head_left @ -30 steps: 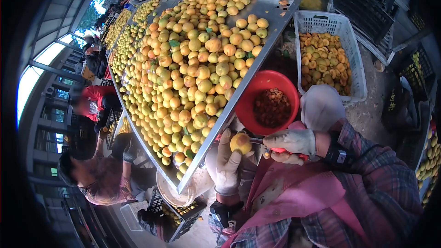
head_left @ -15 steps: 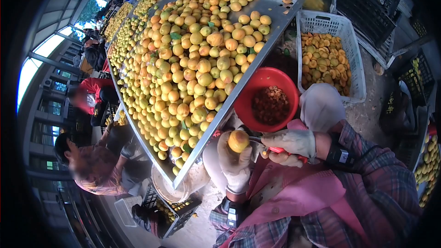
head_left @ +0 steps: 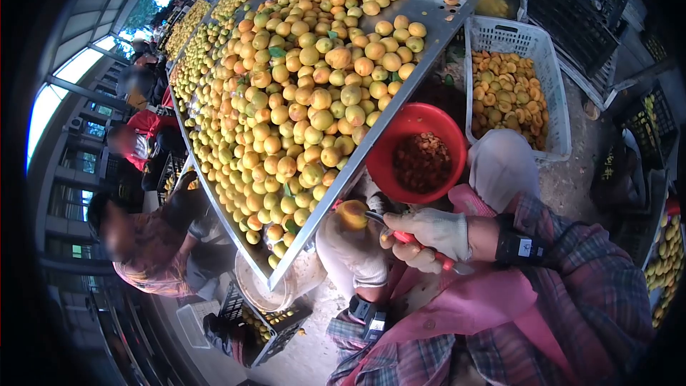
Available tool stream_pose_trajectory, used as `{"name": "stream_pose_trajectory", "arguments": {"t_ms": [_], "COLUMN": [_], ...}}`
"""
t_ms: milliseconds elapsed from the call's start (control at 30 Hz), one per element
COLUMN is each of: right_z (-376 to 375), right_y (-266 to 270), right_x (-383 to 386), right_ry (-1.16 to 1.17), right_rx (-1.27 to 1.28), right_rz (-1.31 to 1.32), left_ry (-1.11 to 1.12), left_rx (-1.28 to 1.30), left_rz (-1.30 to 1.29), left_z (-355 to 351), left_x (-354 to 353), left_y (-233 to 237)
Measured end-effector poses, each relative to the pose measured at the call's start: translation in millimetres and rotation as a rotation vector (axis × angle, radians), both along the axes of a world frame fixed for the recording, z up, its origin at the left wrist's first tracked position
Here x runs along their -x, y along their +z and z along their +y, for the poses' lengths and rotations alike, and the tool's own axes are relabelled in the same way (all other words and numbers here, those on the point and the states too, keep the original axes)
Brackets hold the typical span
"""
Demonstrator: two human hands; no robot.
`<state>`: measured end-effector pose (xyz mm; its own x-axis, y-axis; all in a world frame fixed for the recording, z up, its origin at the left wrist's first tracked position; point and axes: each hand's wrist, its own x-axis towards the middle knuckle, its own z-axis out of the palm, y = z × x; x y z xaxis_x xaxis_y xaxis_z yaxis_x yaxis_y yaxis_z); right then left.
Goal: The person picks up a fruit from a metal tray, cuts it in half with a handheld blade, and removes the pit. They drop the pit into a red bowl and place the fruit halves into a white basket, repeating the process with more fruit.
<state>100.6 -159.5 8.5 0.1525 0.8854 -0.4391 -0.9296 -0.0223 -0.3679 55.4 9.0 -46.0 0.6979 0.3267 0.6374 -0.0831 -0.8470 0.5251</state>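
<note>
My left hand (head_left: 351, 244), in a pale work glove, is closed around a yellow-orange apricot (head_left: 351, 214). In my right hand (head_left: 432, 231), gloved too, is a red-handled tool (head_left: 446, 263) with metal showing at both ends. Its narrow metal tip meets the apricot's right side; the fingers hide most of the handle. Just beyond both hands, a red bowl (head_left: 396, 120) holds a pile of brown pits (head_left: 421, 163). Whole apricots (head_left: 307, 114) are heaped on the sloping metal table (head_left: 444, 20) ahead of my left hand.
A white crate (head_left: 563, 111) of split apricots (head_left: 506, 89) stands right of the bowl. Black crates (head_left: 582, 11) are stacked behind it. Below the table's near corner is a whitish bucket (head_left: 246, 282), beside a dark crate (head_left: 275, 347). Another person (head_left: 153, 250) sits at the left.
The apricot and left hand have shifted slightly left and up, the fruit turning in the grip. My right hand has moved left with the tool, whose tip now meets the fruit.
</note>
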Motion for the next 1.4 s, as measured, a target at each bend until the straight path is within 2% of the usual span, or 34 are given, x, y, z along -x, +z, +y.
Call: {"name": "stream_pose_trajectory", "arguments": {"t_ms": [100,167,200,267,300,333,367,400,467,500,567,600,667,833,900,933,1000,1033,1100,1133,1233,1267,1400], "right_z": [11,17,21,28,30,32,34,35,38,38,38,39,41,45,49,49,49,52,56,54,44,43,44], "right_y": [6,7,8,5,2,-1,-7,-6,-5,-5,-5,-4,-1,7,-3,-11,-32,-42,-48,-43,-12,-7,-2], "right_x": [1,3,4,10,12,13,13,12,7,4,-3,-6,-9,-11,-8,-7,-6,-5,-6,-6,-9,-12,-14], "right_ry": [-0.011,-0.020,-0.031,-0.072,-0.122,-0.170,-0.191,-0.179,-0.141,-0.127,-0.073,-0.059,-0.025,-0.011,-0.023,-0.018,-0.117,-0.112,-0.427,-0.423,-0.400,-0.388,-0.344], "right_rx": [0.055,0.082,0.109,0.156,0.131,0.105,0.068,0.069,0.056,0.056,0.049,0.049,0.153,0.183,0.281,0.284,0.319,0.318,0.165,0.164,0.286,0.349,0.339], "right_rz": [0.150,0.132,0.113,0.012,-0.128,-0.269,-0.295,-0.298,-0.443,-0.448,-0.563,-0.568,-0.609,-0.522,-0.725,-0.727,-1.205,-1.207,-1.464,-1.466,-0.786,-0.815,-0.758], "left_ry": [0.039,-0.009,-0.006,-0.092,-0.087,-0.111,-0.133,-0.123,-0.083,-0.070,-0.189,-0.177,-0.299,-0.238,-0.358,-0.418,-0.484,-0.469,-0.452,-0.495,-0.576,-0.613,-0.672], "left_rx": [0.007,-0.003,-0.001,0.444,0.447,0.539,0.627,0.629,0.274,0.277,0.545,0.549,0.862,0.956,1.199,1.321,1.313,1.286,1.259,1.321,1.475,1.566,1.625], "left_rz": [0.032,0.201,0.200,0.213,0.208,0.053,-0.103,-0.108,0.042,0.035,0.089,0.080,0.233,0.314,0.282,0.263,0.185,0.164,0.137,0.144,0.155,0.163,0.156], "left_z": [8,17,15,8,3,-1,-3,4,25,28,32,34,37,44,38,36,30,30,30,30,29,29,27], "left_x": [-1,7,6,3,-1,-4,-5,-4,-1,-1,1,2,5,6,7,7,9,9,9,9,12,13,16], "left_y": [2,-9,-7,2,5,6,7,5,1,3,11,15,24,18,32,36,30,30,29,28,27,27,28]}}
